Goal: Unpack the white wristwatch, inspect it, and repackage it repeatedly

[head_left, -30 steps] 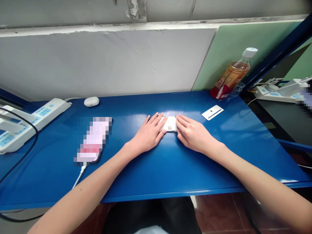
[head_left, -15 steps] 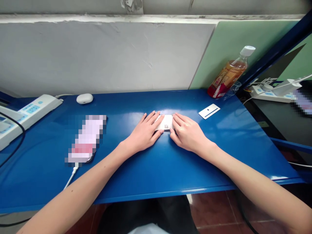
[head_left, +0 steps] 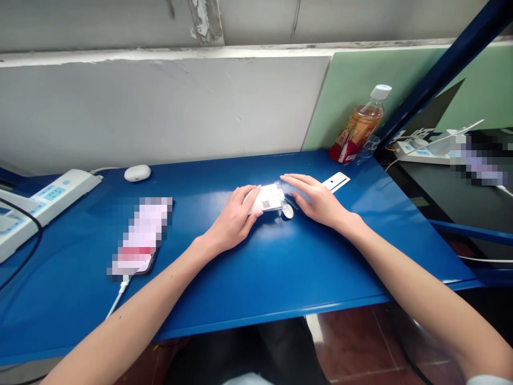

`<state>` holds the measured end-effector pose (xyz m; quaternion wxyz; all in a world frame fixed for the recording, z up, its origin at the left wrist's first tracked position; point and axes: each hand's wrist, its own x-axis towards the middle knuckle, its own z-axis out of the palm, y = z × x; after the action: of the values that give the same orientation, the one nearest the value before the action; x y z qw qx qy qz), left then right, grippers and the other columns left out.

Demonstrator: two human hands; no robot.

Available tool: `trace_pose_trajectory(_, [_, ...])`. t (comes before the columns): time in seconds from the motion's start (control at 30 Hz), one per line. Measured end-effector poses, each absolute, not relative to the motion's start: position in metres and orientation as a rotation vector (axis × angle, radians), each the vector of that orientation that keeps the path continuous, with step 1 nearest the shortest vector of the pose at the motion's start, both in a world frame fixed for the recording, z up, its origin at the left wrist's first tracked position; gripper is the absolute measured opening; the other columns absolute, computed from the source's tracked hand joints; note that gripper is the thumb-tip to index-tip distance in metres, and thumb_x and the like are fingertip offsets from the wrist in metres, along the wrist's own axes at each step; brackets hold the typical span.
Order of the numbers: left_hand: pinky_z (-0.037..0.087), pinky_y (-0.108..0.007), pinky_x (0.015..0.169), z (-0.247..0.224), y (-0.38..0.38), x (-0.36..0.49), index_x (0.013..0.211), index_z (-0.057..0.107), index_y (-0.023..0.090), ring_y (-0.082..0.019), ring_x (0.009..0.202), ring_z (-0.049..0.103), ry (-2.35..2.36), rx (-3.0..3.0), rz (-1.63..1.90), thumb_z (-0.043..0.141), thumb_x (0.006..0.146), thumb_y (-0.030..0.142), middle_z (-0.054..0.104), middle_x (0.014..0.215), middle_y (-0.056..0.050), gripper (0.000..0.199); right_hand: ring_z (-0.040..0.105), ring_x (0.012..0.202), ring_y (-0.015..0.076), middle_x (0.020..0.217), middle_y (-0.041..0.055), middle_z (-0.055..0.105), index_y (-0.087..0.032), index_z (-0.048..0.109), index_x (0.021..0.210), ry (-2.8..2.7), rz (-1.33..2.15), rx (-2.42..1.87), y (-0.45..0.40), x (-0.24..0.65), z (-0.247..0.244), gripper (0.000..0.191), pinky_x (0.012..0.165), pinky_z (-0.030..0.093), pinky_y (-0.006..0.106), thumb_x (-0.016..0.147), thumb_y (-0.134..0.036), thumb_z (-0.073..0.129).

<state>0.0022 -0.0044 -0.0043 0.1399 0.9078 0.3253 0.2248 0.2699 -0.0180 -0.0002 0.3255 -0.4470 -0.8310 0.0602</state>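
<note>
A flat white card holder (head_left: 267, 199) with a small QR-like square on its face shows in the middle of the desk. My left hand (head_left: 238, 214) grips its left end between thumb and fingers. The right end looks clear, and a small round white piece (head_left: 287, 211) lies just beside it. My right hand (head_left: 316, 200) is off the holder, close to that end, its fingers stretched out and the thumb apart. Just behind the right hand lies a white card (head_left: 336, 182) with a dark slot and a dot, its near part hidden by the fingers.
On the blue desk (head_left: 224, 289) lie a phone (head_left: 140, 235) on a charging cable, a white earbud case (head_left: 137, 172) and a power strip (head_left: 52, 200) at left. A drink bottle (head_left: 356, 128) leans at the back right, near a blue post (head_left: 433, 75).
My right hand has let go of the holder's right end and opened out to the right. That end and the round white piece are now uncovered. The view has shifted slightly.
</note>
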Motion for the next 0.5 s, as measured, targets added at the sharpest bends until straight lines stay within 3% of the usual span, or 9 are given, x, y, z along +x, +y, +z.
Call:
trace_pose_trajectory(0.1, [0.032, -0.05, 0.118, -0.002, -0.008, 0.003, 0.156, 0.025, 0.017, -0.031, 0.141, 0.036, 0.821, 2.616, 0.676, 0.026, 0.106, 0.045, 0.038, 0.151, -0.018, 0.057, 0.063, 0.12, 0.0231, 0.132, 0.0117, 0.064, -0.023, 0.063, 0.132, -2.15, 0.21, -1.02, -0.023, 0.267, 0.005, 0.036, 0.102, 0.053, 0.042, 0.099, -0.021, 0.047])
trace_pose_trajectory(0.23, [0.025, -0.052, 0.122, 0.001, -0.012, 0.001, 0.158, 0.018, 0.021, -0.03, 0.148, 0.029, 0.732, 2.585, 0.67, 0.026, 0.107, 0.041, 0.032, 0.159, -0.015, 0.056, 0.07, 0.095, 0.0212, 0.109, 0.0087, 0.073, -0.024, 0.075, 0.11, -2.035, 0.189, -0.925, -0.026, 0.265, 0.013, 0.021, 0.085, 0.059, 0.038, 0.097, -0.025, 0.058])
trace_pose_trajectory(0.33, [0.029, -0.051, 0.12, 0.002, -0.011, 0.0, 0.158, 0.02, 0.021, -0.031, 0.148, 0.03, 0.687, 2.536, 0.796, 0.027, 0.107, 0.042, 0.028, 0.161, -0.016, 0.056, 0.07, 0.085, 0.0198, 0.097, 0.0065, 0.074, -0.024, 0.076, 0.099, -1.885, 0.213, -0.879, -0.026, 0.264, 0.018, 0.013, 0.079, 0.059, 0.037, 0.092, -0.028, 0.066])
trace_pose_trajectory(0.5, [0.032, -0.051, 0.119, 0.001, -0.009, -0.001, 0.153, 0.031, 0.019, -0.03, 0.145, 0.036, 0.737, 2.502, 1.003, 0.029, 0.106, 0.041, 0.038, 0.155, -0.018, 0.052, 0.069, 0.082, 0.0189, 0.09, 0.0048, 0.074, -0.023, 0.075, 0.09, -1.58, 0.44, -0.944, -0.026, 0.26, 0.023, 0.012, 0.073, 0.058, 0.034, 0.089, -0.034, 0.07])
